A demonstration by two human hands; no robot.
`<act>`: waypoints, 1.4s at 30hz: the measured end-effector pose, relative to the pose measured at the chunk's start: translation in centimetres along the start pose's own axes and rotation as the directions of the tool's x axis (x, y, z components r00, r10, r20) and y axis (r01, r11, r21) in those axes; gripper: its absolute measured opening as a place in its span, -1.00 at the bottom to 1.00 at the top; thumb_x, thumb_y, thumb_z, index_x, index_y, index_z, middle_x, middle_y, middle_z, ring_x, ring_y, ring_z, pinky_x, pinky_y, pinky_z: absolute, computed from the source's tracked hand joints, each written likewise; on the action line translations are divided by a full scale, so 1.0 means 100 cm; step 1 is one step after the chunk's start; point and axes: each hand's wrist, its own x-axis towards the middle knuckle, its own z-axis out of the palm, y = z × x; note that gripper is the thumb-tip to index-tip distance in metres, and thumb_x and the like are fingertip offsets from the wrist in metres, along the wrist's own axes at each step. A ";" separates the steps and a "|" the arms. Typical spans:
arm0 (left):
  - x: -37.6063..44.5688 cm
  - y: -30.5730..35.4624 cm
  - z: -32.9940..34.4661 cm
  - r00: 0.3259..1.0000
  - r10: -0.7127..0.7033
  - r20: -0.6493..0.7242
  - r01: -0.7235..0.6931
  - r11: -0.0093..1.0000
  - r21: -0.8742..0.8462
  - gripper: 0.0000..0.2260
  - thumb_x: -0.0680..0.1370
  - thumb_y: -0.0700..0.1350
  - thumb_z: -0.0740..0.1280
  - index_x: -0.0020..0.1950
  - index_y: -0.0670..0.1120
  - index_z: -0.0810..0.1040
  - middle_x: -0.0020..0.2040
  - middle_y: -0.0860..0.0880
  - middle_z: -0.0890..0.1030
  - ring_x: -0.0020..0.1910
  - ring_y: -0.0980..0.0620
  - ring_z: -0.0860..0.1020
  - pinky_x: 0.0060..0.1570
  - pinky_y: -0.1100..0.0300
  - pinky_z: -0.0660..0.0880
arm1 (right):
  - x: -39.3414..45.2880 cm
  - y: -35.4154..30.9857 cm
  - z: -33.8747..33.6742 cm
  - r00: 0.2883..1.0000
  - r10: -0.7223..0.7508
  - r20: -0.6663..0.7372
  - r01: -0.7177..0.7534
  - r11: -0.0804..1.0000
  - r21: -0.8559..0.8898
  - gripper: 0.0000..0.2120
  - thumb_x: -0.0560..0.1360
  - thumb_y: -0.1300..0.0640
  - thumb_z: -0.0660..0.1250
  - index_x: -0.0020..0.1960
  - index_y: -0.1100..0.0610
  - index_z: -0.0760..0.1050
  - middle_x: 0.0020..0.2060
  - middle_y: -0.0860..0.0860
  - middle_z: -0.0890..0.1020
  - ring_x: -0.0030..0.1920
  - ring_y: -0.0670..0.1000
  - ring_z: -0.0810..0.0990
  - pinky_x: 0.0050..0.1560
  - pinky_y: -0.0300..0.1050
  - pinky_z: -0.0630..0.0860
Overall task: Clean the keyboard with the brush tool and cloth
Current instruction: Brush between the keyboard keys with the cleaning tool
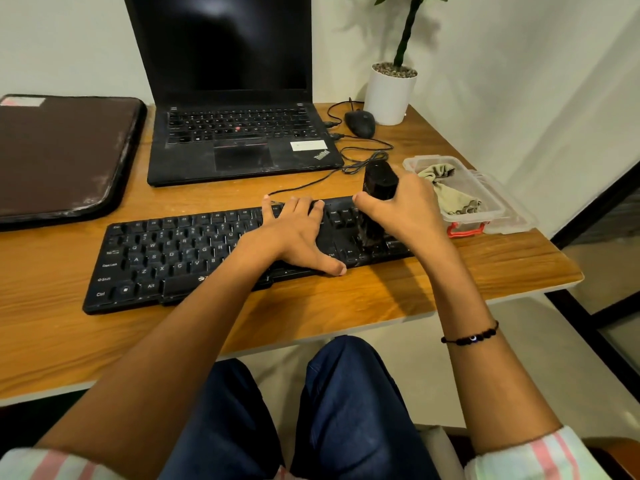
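Observation:
A black wired keyboard [166,258] lies across the front of the wooden desk. My left hand [294,233] rests flat on its right-middle part, fingers spread, thumb at the front edge. My right hand [412,206] grips a black brush tool [379,181] held upright, its bristles down on the keys at the keyboard's right end. A beige cloth [446,188] lies crumpled in a clear plastic box [491,202] just right of that hand.
An open black laptop [239,140] stands behind the keyboard. A dark sleeve case [62,157] lies at the left. A black mouse [360,123], its cables and a white plant pot [389,93] sit at the back right. The desk's right edge [554,265] is close.

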 end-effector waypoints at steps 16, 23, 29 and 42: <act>0.000 0.000 0.001 1.000 -0.001 -0.004 0.001 1.000 0.002 0.11 0.27 0.48 0.28 0.56 -0.07 -0.17 0.56 -0.04 -0.09 0.52 -0.08 -0.16 0.35 -0.34 -0.34 | 0.002 0.013 -0.002 0.994 0.081 -0.073 -0.081 0.997 0.003 -0.80 0.40 -0.01 0.40 -0.20 0.08 0.44 -0.29 -0.01 0.55 -0.19 0.07 0.58 -0.24 -0.08 0.52; -0.001 0.001 0.000 1.000 -0.007 0.006 0.007 1.000 0.008 0.11 0.29 0.47 0.28 0.56 -0.08 -0.18 0.56 -0.05 -0.10 0.53 -0.08 -0.18 0.35 -0.34 -0.34 | 0.007 -0.008 0.012 0.993 0.038 0.110 -0.046 0.997 0.064 -0.79 0.40 0.00 0.40 -0.28 0.02 0.41 -0.42 -0.07 0.53 -0.43 -0.06 0.53 -0.44 -0.20 0.44; -0.002 0.001 0.000 1.000 0.002 -0.009 -0.002 1.000 0.000 0.09 0.29 0.47 0.29 0.56 -0.09 -0.12 0.55 -0.05 -0.08 0.52 -0.08 -0.16 0.36 -0.34 -0.33 | 0.029 -0.011 0.035 0.997 -0.075 -0.021 0.077 0.988 0.131 -0.81 0.41 0.01 0.42 -0.03 0.06 0.53 -0.25 -0.16 0.55 -0.23 -0.14 0.50 -0.35 -0.44 0.33; -0.002 0.002 0.000 1.000 -0.007 0.005 0.007 1.000 0.004 0.11 0.29 0.47 0.29 0.56 -0.09 -0.17 0.56 -0.06 -0.13 0.53 -0.09 -0.19 0.35 -0.34 -0.34 | 0.062 -0.018 0.036 0.991 0.045 0.122 -0.053 0.997 0.060 -0.79 0.42 -0.03 0.39 -0.14 0.09 0.47 -0.31 -0.03 0.58 -0.41 -0.03 0.54 -0.43 -0.24 0.46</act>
